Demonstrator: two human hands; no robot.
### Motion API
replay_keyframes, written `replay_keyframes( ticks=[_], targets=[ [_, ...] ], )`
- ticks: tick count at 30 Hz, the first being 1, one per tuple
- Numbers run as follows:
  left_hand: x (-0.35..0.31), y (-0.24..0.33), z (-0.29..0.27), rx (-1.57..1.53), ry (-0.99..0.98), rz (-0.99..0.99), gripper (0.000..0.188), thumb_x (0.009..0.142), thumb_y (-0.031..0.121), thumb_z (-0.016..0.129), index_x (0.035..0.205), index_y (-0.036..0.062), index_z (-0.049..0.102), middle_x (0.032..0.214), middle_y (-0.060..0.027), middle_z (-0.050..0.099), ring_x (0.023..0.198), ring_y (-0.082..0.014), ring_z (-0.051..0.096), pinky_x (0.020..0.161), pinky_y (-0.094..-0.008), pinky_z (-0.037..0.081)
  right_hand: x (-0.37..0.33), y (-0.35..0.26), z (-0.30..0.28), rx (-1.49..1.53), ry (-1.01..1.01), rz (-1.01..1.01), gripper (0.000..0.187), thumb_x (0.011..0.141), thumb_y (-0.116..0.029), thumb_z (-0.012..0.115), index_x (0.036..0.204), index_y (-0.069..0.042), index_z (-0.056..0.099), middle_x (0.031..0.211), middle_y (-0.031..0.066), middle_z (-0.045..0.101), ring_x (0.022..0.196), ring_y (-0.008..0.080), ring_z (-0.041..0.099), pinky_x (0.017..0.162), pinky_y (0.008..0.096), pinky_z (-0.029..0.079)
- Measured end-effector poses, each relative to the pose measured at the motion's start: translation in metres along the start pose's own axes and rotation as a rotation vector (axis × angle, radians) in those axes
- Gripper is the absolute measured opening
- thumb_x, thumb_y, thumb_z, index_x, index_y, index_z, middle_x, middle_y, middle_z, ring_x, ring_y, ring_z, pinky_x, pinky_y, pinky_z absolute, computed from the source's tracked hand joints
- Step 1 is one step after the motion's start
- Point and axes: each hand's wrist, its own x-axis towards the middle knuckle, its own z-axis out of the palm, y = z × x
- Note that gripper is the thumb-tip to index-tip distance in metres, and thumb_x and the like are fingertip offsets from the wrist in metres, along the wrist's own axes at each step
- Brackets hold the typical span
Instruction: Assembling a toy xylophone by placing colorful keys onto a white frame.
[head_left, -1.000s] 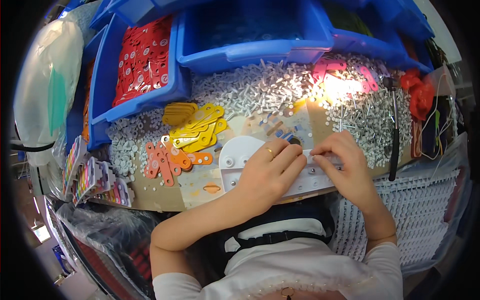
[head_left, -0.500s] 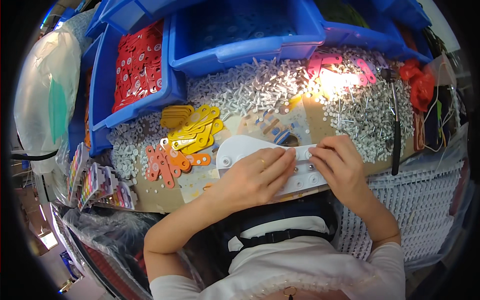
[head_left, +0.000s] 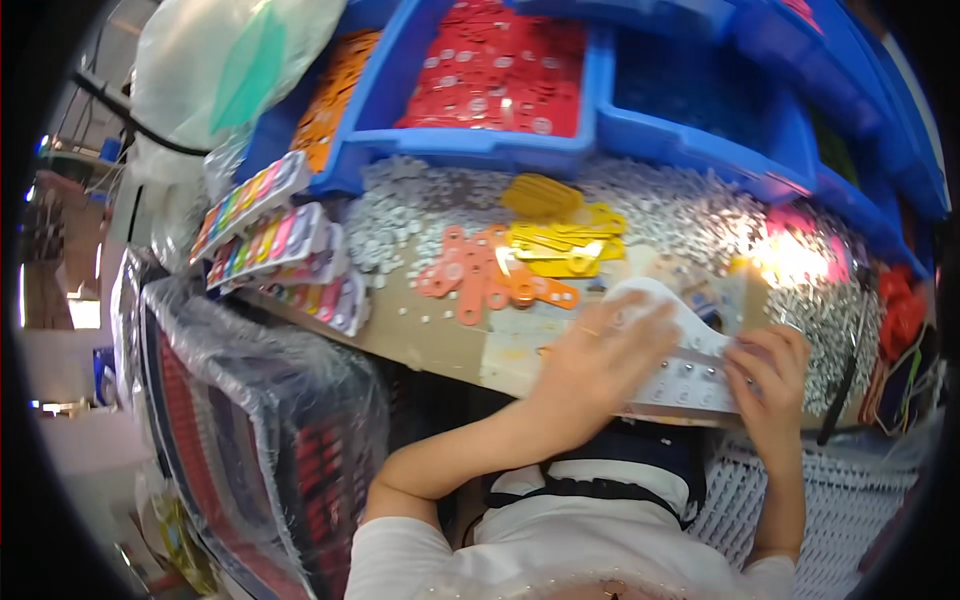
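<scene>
A white plastic base panel (head_left: 702,384) with rows of round sockets and small shiny screw heads lies at the table's near edge. My left hand (head_left: 610,355) is over its left part, its fingers smeared by motion; whether it grips anything is hidden. At the panel's right end my right hand (head_left: 772,375) is closed, thumb and fingers pinching the edge. Left of the panel lie loose orange bars (head_left: 472,272) with holes, and beyond them yellow bars (head_left: 565,245), partly stacked.
Blue bins (head_left: 470,145) line the back, one full of red bars (head_left: 495,75). White plastic pins (head_left: 650,195) and metal screws spread across the table. Finished toy xylophones (head_left: 280,240) stack at the left. A black-handled tool (head_left: 848,375) and red bag (head_left: 900,310) are at right.
The view has turned left, so the scene sits further right. My left hand has shifted over the panel's left part and blurs; my right hand has moved to its right end.
</scene>
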Motion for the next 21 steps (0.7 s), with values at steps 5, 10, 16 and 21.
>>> replay_keyframes(
  ticks=[5,10,16,21],
  targets=[
    [-0.022,-0.099,-0.091,0.583,0.235,-0.396,0.014,0.07,0.002,0.066,0.084,0.0023,0.068,0.092,-0.012,0.065,0.088,-0.0308,0.057,0.078,-0.0396,0.047,0.03,-0.021,-0.001,0.113,0.018,0.037,0.025,0.068,0.004,0.071,0.092,-0.002,0.068,0.106,0.0099,0.063,0.107,0.0305,0.053,0.093,0.0416,0.042],
    [-0.013,-0.157,-0.088,0.651,0.165,-0.395,0.007,0.072,0.004,0.068,0.079,0.0045,0.07,0.093,-0.0111,0.064,0.096,-0.0313,0.055,0.083,-0.041,0.046,0.1,-0.061,0.039,0.178,-0.012,-0.379,0.027,0.071,-0.004,0.073,0.097,-0.004,0.067,0.105,0.0107,0.062,0.104,0.0318,0.055,0.089,0.0425,0.045],
    [-0.012,-0.153,-0.09,0.776,0.09,-0.417,0.01,0.074,0.005,0.069,0.083,0.0026,0.066,0.094,-0.0116,0.063,0.1,-0.0324,0.055,0.083,-0.0401,0.047,0.172,-0.09,0.091,0.193,-0.225,-0.453,0.025,0.076,-0.005,0.067,0.101,-0.006,0.064,0.101,0.0127,0.064,0.095,0.0319,0.063,0.079,0.0412,0.052],
    [-0.042,-0.112,-0.091,0.589,0.34,-0.488,0.008,0.084,0.005,0.063,0.091,0.0016,0.062,0.089,-0.0141,0.062,0.088,-0.0321,0.058,0.075,-0.0407,0.048,0.232,-0.124,0.162,-0.132,-0.044,-0.504,0.013,0.074,-0.005,0.063,0.087,-0.005,0.061,0.069,0.0106,0.067,0.065,0.0283,0.07,0.057,0.0366,0.055]
  ],
)
